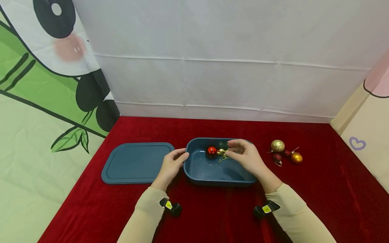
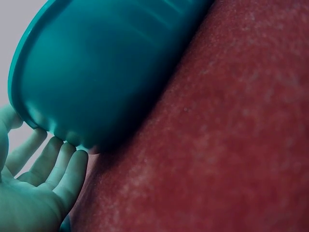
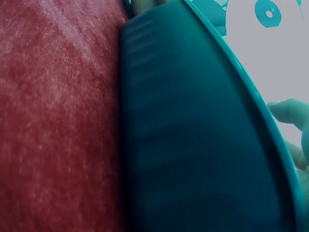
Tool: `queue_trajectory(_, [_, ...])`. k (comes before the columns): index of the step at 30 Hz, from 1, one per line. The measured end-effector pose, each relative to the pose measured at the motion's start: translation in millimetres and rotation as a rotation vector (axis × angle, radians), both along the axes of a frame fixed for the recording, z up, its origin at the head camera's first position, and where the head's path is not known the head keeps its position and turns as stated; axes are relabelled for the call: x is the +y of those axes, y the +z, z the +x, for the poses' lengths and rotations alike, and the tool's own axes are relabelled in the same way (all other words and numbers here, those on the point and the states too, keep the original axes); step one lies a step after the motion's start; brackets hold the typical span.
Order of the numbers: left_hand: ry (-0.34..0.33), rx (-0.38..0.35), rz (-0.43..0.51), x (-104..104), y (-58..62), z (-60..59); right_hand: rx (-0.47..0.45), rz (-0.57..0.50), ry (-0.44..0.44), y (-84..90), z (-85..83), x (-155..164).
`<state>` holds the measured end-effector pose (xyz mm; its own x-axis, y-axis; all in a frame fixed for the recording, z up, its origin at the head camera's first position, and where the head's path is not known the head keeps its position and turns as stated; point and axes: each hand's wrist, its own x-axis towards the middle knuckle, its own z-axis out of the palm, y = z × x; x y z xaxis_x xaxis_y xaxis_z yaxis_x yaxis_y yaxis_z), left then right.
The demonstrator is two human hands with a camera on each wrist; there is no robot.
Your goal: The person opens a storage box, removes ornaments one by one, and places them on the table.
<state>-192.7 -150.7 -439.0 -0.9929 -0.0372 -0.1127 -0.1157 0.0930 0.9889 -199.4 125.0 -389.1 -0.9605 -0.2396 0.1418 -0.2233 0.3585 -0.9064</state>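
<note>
A blue plastic container (image 1: 209, 180) stands on the red cloth. My left hand (image 1: 172, 165) grips its left rim, thumb over the edge; in the left wrist view several fingertips (image 2: 77, 162) touch the outer wall. Inside lie a shiny red bauble (image 1: 211, 150) and, beside it, a small gold ornament (image 1: 222, 152) with gold strings. My right hand (image 1: 247, 158) hovers over the container's right part, thumb and fingers apart, the thumb tip close to the gold ornament. Whether it touches the ornament is hard to see. In the right wrist view the container wall (image 3: 193, 121) hides much of that hand.
A blue lid (image 1: 136, 163) lies flat left of the container. To the right is a group of baubles: a glittery gold one (image 1: 277, 145), a smooth gold one (image 1: 296, 158) and two dark red ones (image 1: 277, 157). A white backdrop (image 1: 212, 84) rises behind the table.
</note>
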Motion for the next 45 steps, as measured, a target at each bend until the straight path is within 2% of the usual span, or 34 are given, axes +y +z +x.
queue_trajectory(8, [-0.006,-0.004,0.009,0,0.8,-0.1,-0.029,0.052,0.030,2.2,-4.6,-11])
queue_trajectory(11, [-0.013,-0.014,0.006,1,10.3,4.4,-0.037,0.072,0.034,4.8,-5.8,-16])
queue_trajectory(14, [-0.008,-0.010,-0.008,2,10.8,4.7,-0.035,0.092,0.041,7.6,-6.7,-20])
queue_trajectory(16, [-0.001,-0.006,-0.021,2,10.0,4.2,-0.026,0.103,0.048,8.6,-7.7,-22])
queue_trajectory(18, [0.006,0.003,-0.023,1,1.1,-0.2,-0.020,0.110,0.053,9.0,-9.5,-25])
queue_trajectory(21, [0.005,0.004,-0.021,1,0.0,-0.7,-0.017,0.123,0.055,8.3,-12.4,-30])
queue_trajectory(32, [-0.002,0.008,-0.011,1,-0.3,-1.4,-0.059,0.181,0.044,-1.9,-22.0,-40])
queue_trajectory(45, [0.004,-0.015,-0.018,1,2.2,0.4,-0.076,0.178,0.056,-17.2,-28.8,-43])
